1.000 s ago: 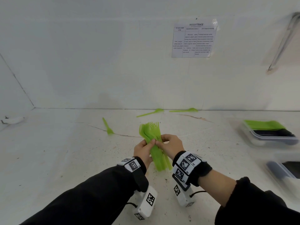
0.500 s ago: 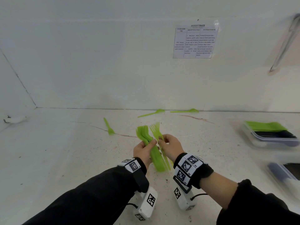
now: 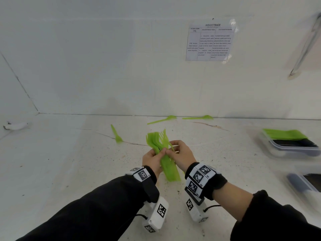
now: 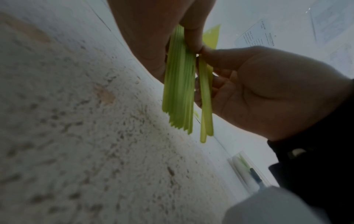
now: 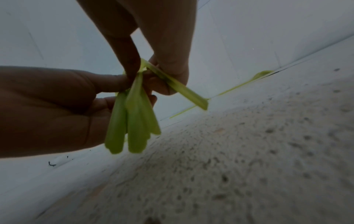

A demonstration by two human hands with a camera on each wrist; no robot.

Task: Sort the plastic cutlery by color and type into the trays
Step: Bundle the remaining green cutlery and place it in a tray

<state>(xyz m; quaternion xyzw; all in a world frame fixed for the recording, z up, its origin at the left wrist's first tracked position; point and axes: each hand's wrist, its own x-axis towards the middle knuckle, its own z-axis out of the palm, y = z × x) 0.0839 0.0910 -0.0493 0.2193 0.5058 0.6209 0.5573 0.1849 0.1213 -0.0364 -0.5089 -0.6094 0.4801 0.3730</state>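
Both hands grasp the green forks (image 3: 162,153) above the table (image 3: 69,171): left hand (image 3: 152,160) clasps the bundle, right hand (image 3: 182,156) pinches one; prongs point toward the wall, handles toward the person.

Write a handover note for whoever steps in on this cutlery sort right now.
Left hand: grips the bundle of green forks above the table.
Right hand: pinches a green piece at the bundle's right edge; its type is unclear.
Done: the far tray on the right holds green and dark cutlery. The near tray is blurred.
Left: tray the bundle, then collect three loose green pieces: one to the left, two by the back wall.
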